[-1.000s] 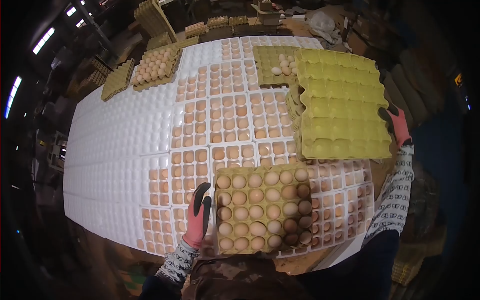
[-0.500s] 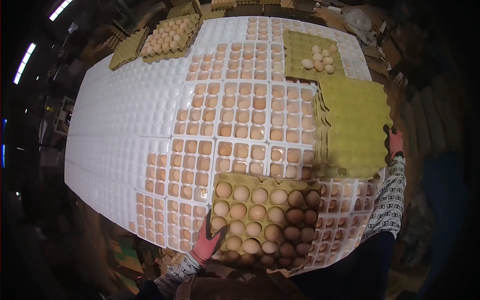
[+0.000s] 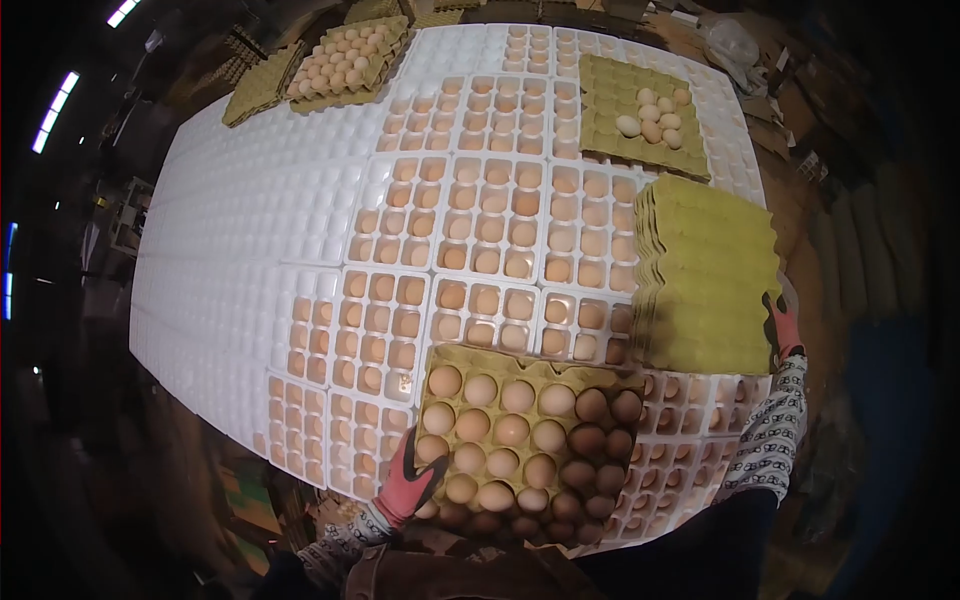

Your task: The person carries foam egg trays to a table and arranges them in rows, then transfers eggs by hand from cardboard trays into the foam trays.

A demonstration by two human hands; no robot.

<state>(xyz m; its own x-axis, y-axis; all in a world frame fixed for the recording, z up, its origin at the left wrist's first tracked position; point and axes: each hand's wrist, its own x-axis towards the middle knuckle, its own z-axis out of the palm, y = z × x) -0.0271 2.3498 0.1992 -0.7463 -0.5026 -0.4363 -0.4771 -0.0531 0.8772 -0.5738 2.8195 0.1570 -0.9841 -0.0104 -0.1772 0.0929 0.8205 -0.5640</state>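
A yellowish pulp tray of eggs (image 3: 512, 430) lies low in front of my body, over the white trays. My left hand (image 3: 408, 482), in a pink and black glove, grips its left edge, the thumb over the rim. At the right, my right hand (image 3: 781, 325) is at the right edge of a stack of yellow pulp trays (image 3: 712, 280); its fingers are partly hidden there. White trays with eggs in their cells (image 3: 490, 235) lie beneath and beyond. Behind the stack is another pulp tray (image 3: 612, 112) with several pale eggs (image 3: 660, 118) at its right side.
Rows of white trays without visible eggs (image 3: 240, 220) cover the left side. At the back left are a pulp tray full of eggs (image 3: 345, 65) and a stack of pulp trays (image 3: 262, 85). A clear plastic bag (image 3: 728, 42) lies at the back right.
My left hand has come from beside the egg tray onto its left edge. The yellow stack has come down nearer the white trays, with my right hand still at its right edge. The view has shifted.
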